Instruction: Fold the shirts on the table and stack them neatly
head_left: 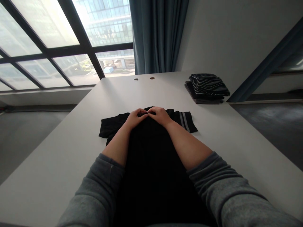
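A black T-shirt [151, 176] lies flat on the white table [66, 157], with its body running towards me and its sleeves spread to both sides. The sleeve on the right, the black striped sleeve [186, 121], has pale bands near its cuff. My left hand [136, 118] and my right hand [159, 115] rest side by side on the shirt's neckline, fingertips meeting and pinching the black fabric. Grey sweater cuffs are pushed up my forearms.
A folded stack of clothes [207, 88], black with white stripes on top, sits at the table's far right. Two small grommet holes [144, 78] mark the far edge. A large window [47, 44] and a blue curtain [157, 34] stand beyond the table.
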The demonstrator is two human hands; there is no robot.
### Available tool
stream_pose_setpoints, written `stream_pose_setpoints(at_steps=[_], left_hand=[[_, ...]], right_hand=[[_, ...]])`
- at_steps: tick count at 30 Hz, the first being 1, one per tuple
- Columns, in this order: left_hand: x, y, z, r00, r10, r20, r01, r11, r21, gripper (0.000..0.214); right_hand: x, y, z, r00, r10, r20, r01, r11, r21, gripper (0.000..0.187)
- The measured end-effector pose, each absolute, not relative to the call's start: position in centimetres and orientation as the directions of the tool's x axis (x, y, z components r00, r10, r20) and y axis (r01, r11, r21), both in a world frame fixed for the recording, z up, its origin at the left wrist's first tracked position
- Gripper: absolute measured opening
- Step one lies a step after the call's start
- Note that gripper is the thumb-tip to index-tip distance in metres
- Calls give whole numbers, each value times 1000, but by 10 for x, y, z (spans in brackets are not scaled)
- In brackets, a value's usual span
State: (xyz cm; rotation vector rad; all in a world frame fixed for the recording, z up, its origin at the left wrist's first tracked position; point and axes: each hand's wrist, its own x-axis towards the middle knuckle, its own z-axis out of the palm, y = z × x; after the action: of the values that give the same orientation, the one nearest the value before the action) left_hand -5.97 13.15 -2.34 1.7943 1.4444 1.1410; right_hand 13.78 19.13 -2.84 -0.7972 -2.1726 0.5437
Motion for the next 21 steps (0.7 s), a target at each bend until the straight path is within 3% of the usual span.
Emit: stream_pose_setpoints(at_steps=[4,9,14,21], left_hand=[[-58,132,-24,19,943,332,531,-290,796,16],[-56,134,-26,-8,953,303,450,-268,852,14],[-51,134,-28,-77,952,298,417,-241,877,13],[-48,133,-28,-168,918,361,551,-216,806,11]], right_hand=[[138,192,-28,-538,683,494,364,717,-595,12],[139,193,-25,-595,625,505,317,760,-568,25],[139,191,-20,-617,589,521,350,799,-489,23],[135,190,-17,-626,598,501,413,799,-437,21]])
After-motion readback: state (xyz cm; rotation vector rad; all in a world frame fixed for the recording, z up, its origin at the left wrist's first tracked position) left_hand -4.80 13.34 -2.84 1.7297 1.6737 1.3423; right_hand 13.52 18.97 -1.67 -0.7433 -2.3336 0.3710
